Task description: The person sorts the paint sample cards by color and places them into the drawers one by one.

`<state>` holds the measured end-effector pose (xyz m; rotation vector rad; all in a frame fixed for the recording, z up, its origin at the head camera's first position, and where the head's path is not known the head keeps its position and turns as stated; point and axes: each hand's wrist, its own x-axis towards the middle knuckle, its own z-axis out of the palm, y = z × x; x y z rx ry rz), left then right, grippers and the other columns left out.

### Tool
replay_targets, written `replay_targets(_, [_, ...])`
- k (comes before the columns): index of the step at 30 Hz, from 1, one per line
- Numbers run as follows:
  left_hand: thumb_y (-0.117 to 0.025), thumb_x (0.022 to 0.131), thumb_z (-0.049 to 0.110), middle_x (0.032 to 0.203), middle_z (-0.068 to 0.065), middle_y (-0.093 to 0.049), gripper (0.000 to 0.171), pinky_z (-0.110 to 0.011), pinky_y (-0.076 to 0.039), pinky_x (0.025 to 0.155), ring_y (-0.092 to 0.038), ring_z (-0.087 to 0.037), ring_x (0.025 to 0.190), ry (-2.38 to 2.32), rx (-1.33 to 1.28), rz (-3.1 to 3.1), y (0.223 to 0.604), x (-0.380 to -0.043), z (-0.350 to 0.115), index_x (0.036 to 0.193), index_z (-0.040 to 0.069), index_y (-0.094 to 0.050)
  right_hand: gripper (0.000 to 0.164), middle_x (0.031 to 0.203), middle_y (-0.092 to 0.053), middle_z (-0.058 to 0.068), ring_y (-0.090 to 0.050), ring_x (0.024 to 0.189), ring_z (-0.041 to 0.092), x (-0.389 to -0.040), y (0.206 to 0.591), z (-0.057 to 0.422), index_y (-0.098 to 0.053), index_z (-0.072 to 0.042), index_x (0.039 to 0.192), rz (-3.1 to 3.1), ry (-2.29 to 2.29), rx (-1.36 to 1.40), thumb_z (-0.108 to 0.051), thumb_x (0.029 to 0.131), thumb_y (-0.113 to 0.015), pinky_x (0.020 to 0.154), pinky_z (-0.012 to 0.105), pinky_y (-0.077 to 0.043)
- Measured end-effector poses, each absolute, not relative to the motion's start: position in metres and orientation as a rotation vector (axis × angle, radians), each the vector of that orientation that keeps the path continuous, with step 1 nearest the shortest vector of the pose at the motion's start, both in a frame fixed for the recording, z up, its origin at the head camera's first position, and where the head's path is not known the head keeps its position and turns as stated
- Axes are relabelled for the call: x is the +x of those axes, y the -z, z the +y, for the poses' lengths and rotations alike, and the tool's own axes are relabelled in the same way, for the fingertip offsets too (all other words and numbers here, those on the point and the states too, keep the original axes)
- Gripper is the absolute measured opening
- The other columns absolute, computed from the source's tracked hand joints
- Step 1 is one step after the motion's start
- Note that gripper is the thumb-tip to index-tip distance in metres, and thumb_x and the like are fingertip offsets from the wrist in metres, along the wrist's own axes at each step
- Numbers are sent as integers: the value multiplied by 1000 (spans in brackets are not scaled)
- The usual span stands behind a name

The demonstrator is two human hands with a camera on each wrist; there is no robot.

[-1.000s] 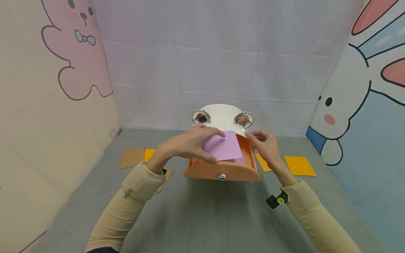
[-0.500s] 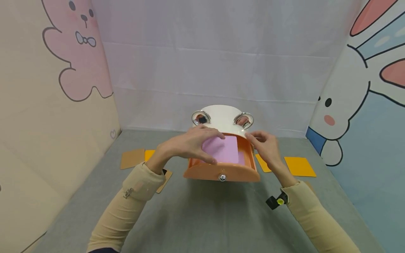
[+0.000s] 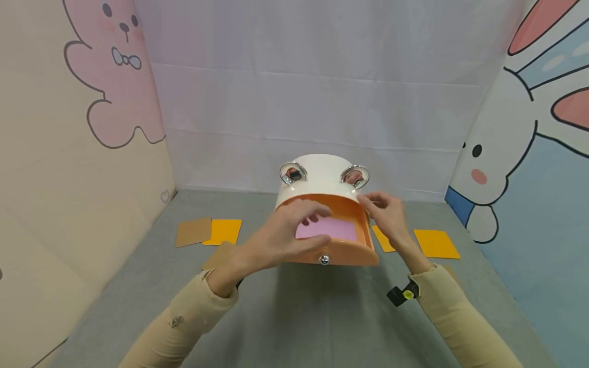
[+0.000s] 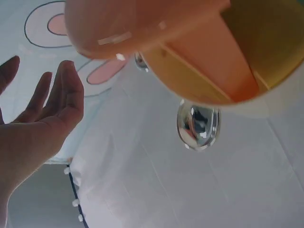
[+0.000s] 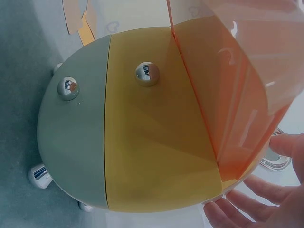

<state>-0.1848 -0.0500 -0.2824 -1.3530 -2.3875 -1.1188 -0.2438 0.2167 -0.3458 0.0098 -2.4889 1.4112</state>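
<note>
A small rounded drawer cabinet [image 3: 324, 174] has a white top with two chrome ear-like rings. Its orange top drawer [image 3: 349, 250] is pulled out, with a chrome knob [image 3: 324, 259] on the front. Lilac square sheets [image 3: 338, 227] lie in the drawer. My left hand [image 3: 285, 235] hovers over the drawer's left front, fingers spread and holding nothing; the left wrist view shows those fingers [image 4: 66, 90] apart from the cabinet. My right hand [image 3: 388, 214] holds the cabinet's right upper edge, and in the right wrist view its fingertips [image 5: 237, 199] touch the side.
Brown square cards [image 3: 193, 231] and an orange card [image 3: 225, 231] lie left of the cabinet; other orange cards [image 3: 436, 244] lie to the right. Below the top drawer are a yellow drawer [image 5: 152, 133] and a green drawer [image 5: 73, 128]. Fabric walls surround the grey table [image 3: 313, 327].
The lilac sheet that the left hand held over the drawer has gone down flat inside it. The left hand has let go and shifted down towards the person. The right hand has stayed put.
</note>
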Motion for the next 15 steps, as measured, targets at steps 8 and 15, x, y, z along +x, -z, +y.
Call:
replay_targets(8, [-64, 93, 25, 94, -2, -71, 15, -25, -56, 75, -65, -4, 80, 1811, -1291, -2540, 318, -148, -40, 102, 13, -67, 53, 114, -67, 20, -64, 106, 32, -242, 346, 217, -65, -1, 115, -2485, -1420, 0, -48, 91, -60, 85, 38, -56])
replay_targets(15, [-54, 98, 32, 92, -21, -73, 33, -34, -59, 72, -71, -21, 78, 2358, -1005, -2618, 360, -143, -32, 101, 1, -66, 53, 114, -67, 20, -64, 107, 33, -242, 346, 216, -65, -1, 114, -2477, -1433, 2, -48, 91, -61, 88, 45, -56])
